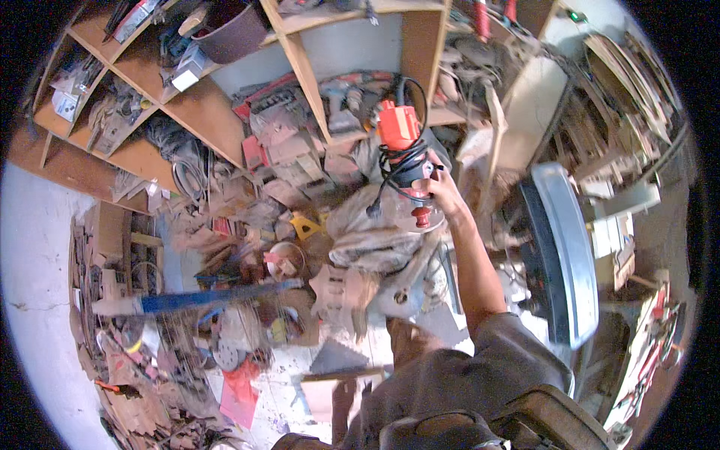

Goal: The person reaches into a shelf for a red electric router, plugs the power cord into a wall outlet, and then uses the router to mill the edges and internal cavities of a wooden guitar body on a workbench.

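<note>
A wooden shelving unit (202, 127) is the largest thing, its compartments crowded with tools, boxes and dusty parts. To the right of the shelving unit is a long pale-blue panel (568, 255) with a dark side. A crumpled, dusty bag (371, 247) lies just below the shelving unit, toward its right part. A blue bar (217, 298), blurred, stretches well below the shelving unit's left part. A dark maroon bin (236, 34) sits in the upper left part of the shelving unit. In front of the shelving unit's lower right part is a power tool (409, 177) with an orange top and dark body, a black cord (391, 159) wound around it. The right hand (444, 193) has its grip clamped on the tool's body near the lower end; the left hand's grip I cannot tell. Below the shelving unit's middle lies a yellow angular piece (306, 227). Smallest, a red knob (421, 217) projects from the tool's lower end.
</note>
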A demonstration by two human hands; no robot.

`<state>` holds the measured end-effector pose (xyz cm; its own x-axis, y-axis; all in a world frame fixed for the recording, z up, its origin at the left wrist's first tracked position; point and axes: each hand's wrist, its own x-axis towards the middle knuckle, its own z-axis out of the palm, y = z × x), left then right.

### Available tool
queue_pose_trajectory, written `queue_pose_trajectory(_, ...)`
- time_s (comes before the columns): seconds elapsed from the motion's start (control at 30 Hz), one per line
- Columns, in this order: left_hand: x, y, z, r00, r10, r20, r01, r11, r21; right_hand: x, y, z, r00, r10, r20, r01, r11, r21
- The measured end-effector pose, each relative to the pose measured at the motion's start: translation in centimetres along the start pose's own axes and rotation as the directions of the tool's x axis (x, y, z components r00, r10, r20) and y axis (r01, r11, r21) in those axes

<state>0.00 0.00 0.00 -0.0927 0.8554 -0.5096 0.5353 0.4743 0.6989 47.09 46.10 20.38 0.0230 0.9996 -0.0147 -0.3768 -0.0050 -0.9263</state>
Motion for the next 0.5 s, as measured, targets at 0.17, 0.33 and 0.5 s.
queue_pose_trajectory(0.17,1.0,22.5,-2.0,0.943,0.264,-0.203,-0.327,0.85,-0.413,-16.2,-3.2,1.1,0.978,0.031,0.205,-0.058,0.99,0.125)
queue_pose_trajectory(0.33,-2.8,37.0,1.1,0.842,0.537,0.051,-0.386,0.667,-0.638,-32.0,-2.9,-3.1,0.951,0.099,0.292,-0.105,0.994,0.006)
queue_pose_trajectory(0.5,-13.1,40.0,11.0,0.783,0.58,0.227,-0.176,0.556,-0.812,-47.0,-9.9,-3.1,0.964,0.053,0.261,0.008,0.973,-0.229)
